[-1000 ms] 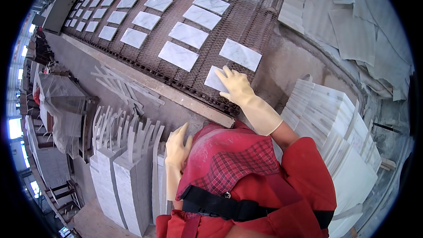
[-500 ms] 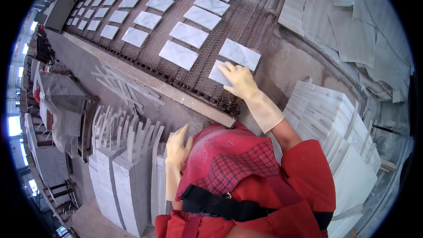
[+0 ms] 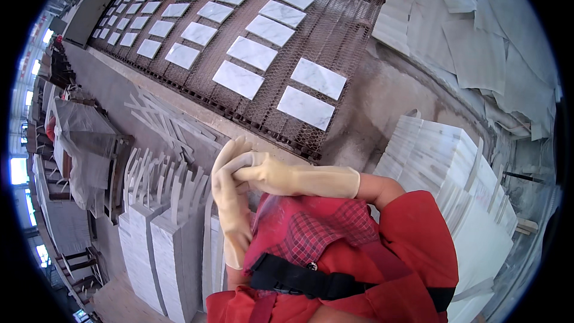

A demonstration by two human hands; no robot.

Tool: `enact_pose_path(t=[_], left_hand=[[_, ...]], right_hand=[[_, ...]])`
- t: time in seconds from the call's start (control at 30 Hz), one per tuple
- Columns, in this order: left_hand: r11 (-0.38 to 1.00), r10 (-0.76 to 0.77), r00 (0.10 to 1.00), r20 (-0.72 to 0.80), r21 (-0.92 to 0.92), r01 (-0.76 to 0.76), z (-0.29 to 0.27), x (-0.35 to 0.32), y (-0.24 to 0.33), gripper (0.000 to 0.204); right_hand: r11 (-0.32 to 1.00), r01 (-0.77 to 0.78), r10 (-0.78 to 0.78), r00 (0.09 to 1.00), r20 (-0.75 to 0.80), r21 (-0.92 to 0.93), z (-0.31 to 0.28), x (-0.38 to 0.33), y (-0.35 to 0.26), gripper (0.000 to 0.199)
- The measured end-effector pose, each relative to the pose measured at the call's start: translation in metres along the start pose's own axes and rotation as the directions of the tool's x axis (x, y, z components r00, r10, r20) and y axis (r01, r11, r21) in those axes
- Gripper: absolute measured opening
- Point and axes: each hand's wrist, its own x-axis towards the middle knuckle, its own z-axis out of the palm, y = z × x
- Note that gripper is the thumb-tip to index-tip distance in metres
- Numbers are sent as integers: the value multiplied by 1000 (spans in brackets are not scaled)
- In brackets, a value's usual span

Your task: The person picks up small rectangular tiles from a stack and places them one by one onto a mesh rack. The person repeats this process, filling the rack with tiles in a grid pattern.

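My hands, both in pale cream rubber gloves, meet in front of my waist, just short of the conveyor's near edge. My left hand [image 3: 229, 194] points upward with its fingers stretched and partly covered by the other hand. Across it lies my right hand [image 3: 263, 171], its fingers closed around the left glove near the fingers. Beyond them, a white marble tile [image 3: 305, 107] with grey veins lies flat on the brown wire-mesh conveyor [image 3: 344, 12]. Another marble tile [image 3: 318, 78] lies just behind it. No tile touches either hand.
More tiles [image 3: 238, 80] run in rows up the conveyor. To the left stand upright bundles of stone slabs [image 3: 173, 251] with thin strips [image 3: 185, 188] on top. Stacked white slabs [image 3: 427, 143] rise on the right. Broken sheets [image 3: 478, 54] lie at the far right.
My right hand has let go of the nearest tile and swung left onto my left glove. That tile now lies flat and fully visible. My left hand has risen slightly, and the tile rows have shifted slightly.
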Motion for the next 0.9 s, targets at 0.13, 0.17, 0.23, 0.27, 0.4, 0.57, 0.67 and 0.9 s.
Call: enact_pose_path(t=[0.13, 0.17, 0.23, 0.27, 0.4, 0.57, 0.67, 0.9], left_hand=[[994, 105, 987, -123, -18, -108, -10, -23, -3, 89], [995, 88, 986, -142, -34, -94, -8, -30, 1, 89], [996, 54, 982, -180, -67, -67, -6, -46, 4, 89], [993, 27, 971, -238, -107, -54, -1, -56, 7, 82], [931, -145, 940, -309, -365, 23, -7, -90, 0, 65], [890, -265, 918, -295, -442, 115, 3, -97, -2, 63], [808, -420, 880, -224, -534, 250, -12, -91, -16, 75], [874, -301, 884, -358, -475, 105, -101, -51, -18, 81]], right_hand=[[959, -212, 186, 971, 150, 186, 20, 0, -17, 37], [958, -216, 188, 970, 156, 189, 24, -7, -18, 38], [974, -197, 158, 946, 284, 115, 23, -15, -19, 47], [986, -149, 116, 930, 350, 69, 26, -18, -26, 50], [942, -310, 213, 845, 491, 125, 32, -31, -22, 60], [982, -187, 160, 844, 512, 1, 7, -53, 12, 61], [999, -29, 44, 867, 497, -37, -6, -64, 8, 58], [973, -210, 201, 975, -93, -93, -41, -156, 33, 52]])
